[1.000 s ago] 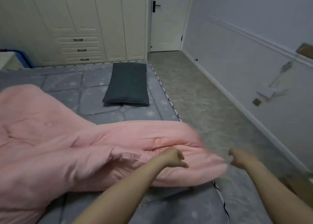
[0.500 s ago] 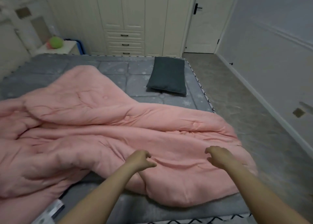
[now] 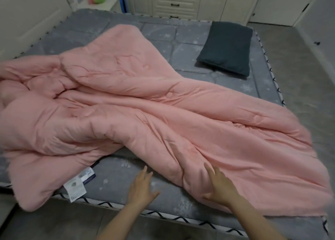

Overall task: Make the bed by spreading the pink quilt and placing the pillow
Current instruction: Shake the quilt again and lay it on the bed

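The pink quilt (image 3: 145,112), gripped moments earlier, was released by both flattened hands, left (image 3: 140,189) and right (image 3: 222,187), still bunched across the bed (image 3: 117,181).

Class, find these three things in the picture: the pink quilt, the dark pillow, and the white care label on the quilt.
pink quilt (image 3: 145,101), head view, on its rumpled middle.
dark pillow (image 3: 226,48), head view, on the middle of its top face.
white care label (image 3: 75,189), head view, on the middle of the tag at the quilt's near corner.

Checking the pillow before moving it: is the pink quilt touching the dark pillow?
Apart. The head view shows bare grey mattress between the pink quilt and the dark pillow.
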Available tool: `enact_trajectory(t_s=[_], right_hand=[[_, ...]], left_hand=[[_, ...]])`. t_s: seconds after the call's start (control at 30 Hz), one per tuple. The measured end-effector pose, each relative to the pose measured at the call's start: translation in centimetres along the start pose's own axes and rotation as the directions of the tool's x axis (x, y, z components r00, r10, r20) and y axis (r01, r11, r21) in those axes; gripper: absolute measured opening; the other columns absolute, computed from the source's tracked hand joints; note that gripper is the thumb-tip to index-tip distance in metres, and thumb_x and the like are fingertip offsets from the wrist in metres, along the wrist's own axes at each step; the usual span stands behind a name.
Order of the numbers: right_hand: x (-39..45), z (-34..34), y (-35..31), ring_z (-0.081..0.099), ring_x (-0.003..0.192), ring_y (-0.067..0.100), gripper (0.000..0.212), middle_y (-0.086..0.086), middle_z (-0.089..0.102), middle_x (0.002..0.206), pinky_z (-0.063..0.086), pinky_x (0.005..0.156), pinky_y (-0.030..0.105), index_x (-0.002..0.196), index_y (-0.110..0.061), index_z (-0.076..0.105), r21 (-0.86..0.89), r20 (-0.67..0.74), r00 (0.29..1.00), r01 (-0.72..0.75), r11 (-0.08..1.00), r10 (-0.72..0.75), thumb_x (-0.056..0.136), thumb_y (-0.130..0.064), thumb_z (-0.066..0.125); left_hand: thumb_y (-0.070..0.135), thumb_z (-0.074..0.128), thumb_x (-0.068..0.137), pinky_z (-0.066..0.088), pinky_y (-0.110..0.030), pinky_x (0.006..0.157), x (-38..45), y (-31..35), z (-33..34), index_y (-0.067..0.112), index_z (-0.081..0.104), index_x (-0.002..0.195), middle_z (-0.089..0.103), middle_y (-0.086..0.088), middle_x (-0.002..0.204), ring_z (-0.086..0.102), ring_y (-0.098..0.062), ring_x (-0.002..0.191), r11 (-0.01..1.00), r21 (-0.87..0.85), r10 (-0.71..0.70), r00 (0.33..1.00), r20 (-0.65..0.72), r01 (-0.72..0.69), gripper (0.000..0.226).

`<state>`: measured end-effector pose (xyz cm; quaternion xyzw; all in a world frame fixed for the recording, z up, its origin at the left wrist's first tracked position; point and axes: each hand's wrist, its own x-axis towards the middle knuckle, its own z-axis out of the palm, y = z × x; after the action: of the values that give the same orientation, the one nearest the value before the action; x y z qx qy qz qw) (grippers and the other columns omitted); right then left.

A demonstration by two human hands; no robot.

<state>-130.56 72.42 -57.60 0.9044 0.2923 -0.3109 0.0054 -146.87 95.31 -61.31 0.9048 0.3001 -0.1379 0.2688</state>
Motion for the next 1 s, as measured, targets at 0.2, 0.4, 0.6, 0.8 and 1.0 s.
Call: enact_trajectory(t_s=[0.2, 0.4, 0.6, 0.8, 1.0], right_hand=[[6.5, 2.1, -1.0, 0.025, 0.139, 0.029, 0.107, 0.010, 0.007, 0.156, 0.031, 0.107, 0.045, 0.149, -0.026, -0.004, -0.095, 0.063, 0.997, -0.033, 0.995, 0.039, 0.070, -0.064, 0.059], [9.1, 5.0, 1.0, 0.048, 0.125, 0.026, 0.064, 0.012, 0.042, 0.143, 0.040, 0.099, 0.032, 0.149, -0.021, 0.013, 0.044, 0.114, 0.993, -0.026, 0.999, 0.021, 0.094, -0.029, 0.045], [6.4, 2.7, 2.0, 0.057, 0.115, 0.031, 0.054, 0.011, 0.055, 0.135, 0.041, 0.087, 0.032, 0.141, -0.023, 0.036, 0.257, -0.124, 0.992, 0.034, 0.966, -0.002, 0.090, -0.012, 0.049], [0.8, -0.9, 1.5, 0.061, 0.102, 0.038, 0.030, 0.012, 0.067, 0.115, 0.043, 0.076, 0.036, 0.121, -0.023, 0.057, 0.294, -0.288, 0.957, 0.062, 0.954, 0.027, 0.092, -0.022, 0.050], [-7.5, -6.3, 0.7, 0.060, 0.074, 0.021, 0.020, 0.000, 0.062, 0.069, 0.044, 0.068, 0.036, 0.074, -0.015, 0.064, 0.480, -0.479, 0.877, 0.221, 0.849, 0.042, 0.090, -0.021, 0.056]], left_hand=[[0.044, 0.067, 0.079, 0.022, -0.026, 0.113, 2.3, -1.7, 2.5, 0.018, 0.033, 0.142, 0.025, -0.003, 0.154, 0.025, -0.017, 0.141, 0.947, -0.251, -0.203, 0.979, 0.007, 0.198, 0.076], [0.033, 0.068, 0.082, 0.020, -0.023, 0.113, 0.6, -3.6, 3.9, 0.010, 0.034, 0.141, 0.033, -0.008, 0.149, 0.031, -0.018, 0.138, 0.850, -0.369, -0.356, 0.927, 0.120, 0.375, 0.072], [0.028, 0.069, 0.082, 0.026, -0.026, 0.110, -0.5, -2.6, 2.8, 0.009, 0.037, 0.140, 0.038, -0.009, 0.146, 0.037, -0.021, 0.134, 0.808, -0.388, -0.403, 0.896, 0.187, 0.444, 0.069], [0.027, 0.065, 0.085, 0.030, -0.025, 0.105, -1.5, 0.1, 1.3, 0.010, 0.038, 0.139, 0.040, -0.009, 0.145, 0.041, -0.022, 0.131, 0.858, -0.371, -0.310, 0.934, 0.179, 0.356, 0.063], [0.028, 0.043, 0.097, 0.035, -0.032, 0.099, -3.8, 3.0, -0.8, 0.001, 0.041, 0.136, 0.042, -0.018, 0.143, 0.042, -0.032, 0.129, 0.834, -0.428, -0.329, 0.936, 0.121, 0.349, 0.047]])
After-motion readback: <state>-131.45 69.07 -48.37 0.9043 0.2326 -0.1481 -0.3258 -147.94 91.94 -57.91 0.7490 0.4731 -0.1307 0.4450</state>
